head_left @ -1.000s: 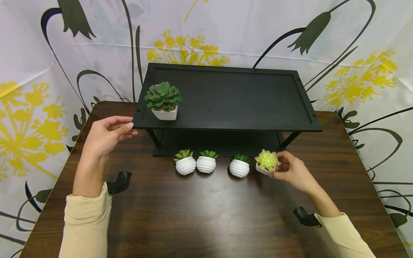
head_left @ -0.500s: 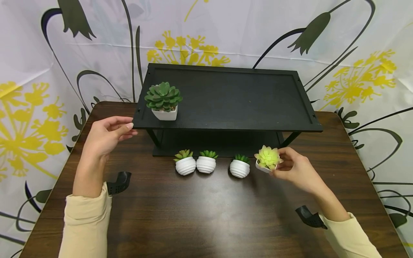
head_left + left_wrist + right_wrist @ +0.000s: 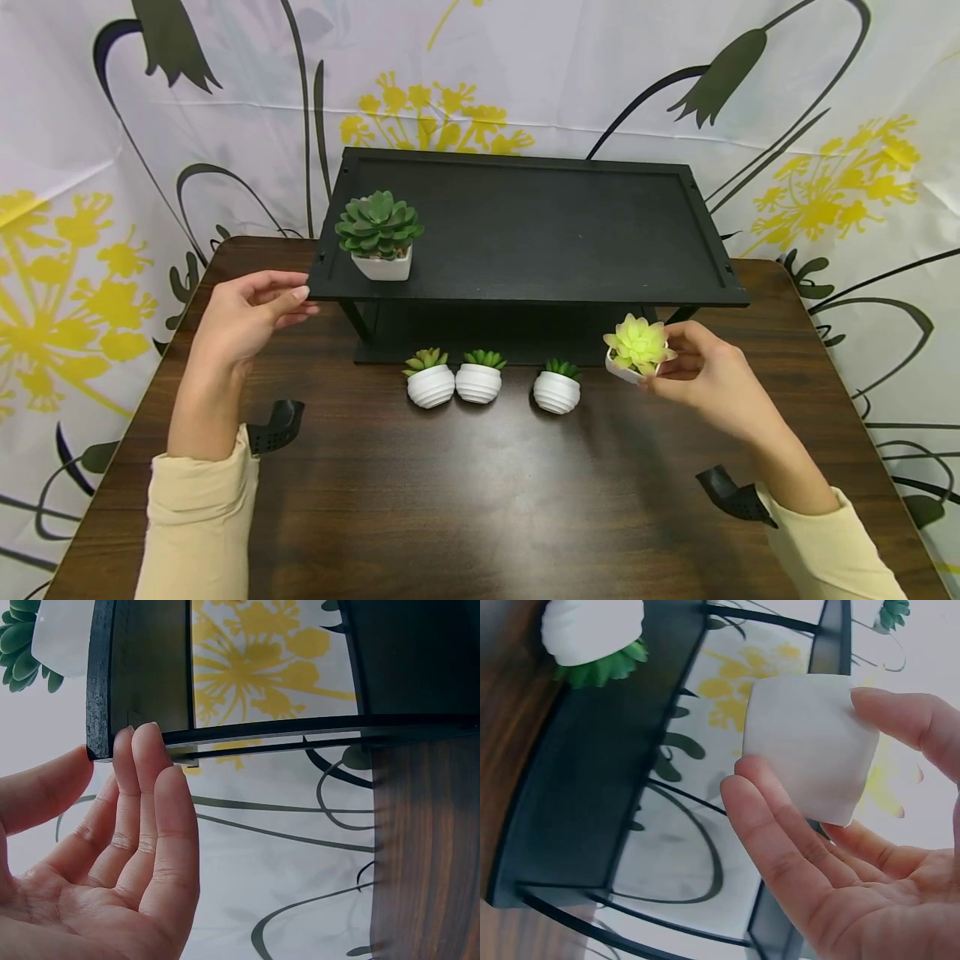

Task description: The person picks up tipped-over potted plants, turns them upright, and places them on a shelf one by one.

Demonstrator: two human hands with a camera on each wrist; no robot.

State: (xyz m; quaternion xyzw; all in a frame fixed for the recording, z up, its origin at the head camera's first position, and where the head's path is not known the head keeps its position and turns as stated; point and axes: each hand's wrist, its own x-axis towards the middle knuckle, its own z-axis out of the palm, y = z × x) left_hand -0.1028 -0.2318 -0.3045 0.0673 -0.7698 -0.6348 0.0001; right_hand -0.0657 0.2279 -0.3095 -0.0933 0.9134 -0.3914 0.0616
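Yellow-green plant pot (image 3: 636, 348) | pinched in right hand (image 3: 701, 375), now lifted off table (image 3: 480, 492) | left hand (image 3: 243, 315) relaxed, fingers touching black shelf (image 3: 525, 225)

The right hand (image 3: 701, 371) has lifted the yellow-green succulent (image 3: 636, 346) off the bench (image 3: 480, 492), carrying it up and to the right, away from the three round pots, toward the shelf's front edge (image 3: 525, 294).

Matt black shelf (image 3: 540, 233); glossy dark wood table (image 3: 480, 500); smooth white pot (image 3: 810, 746)
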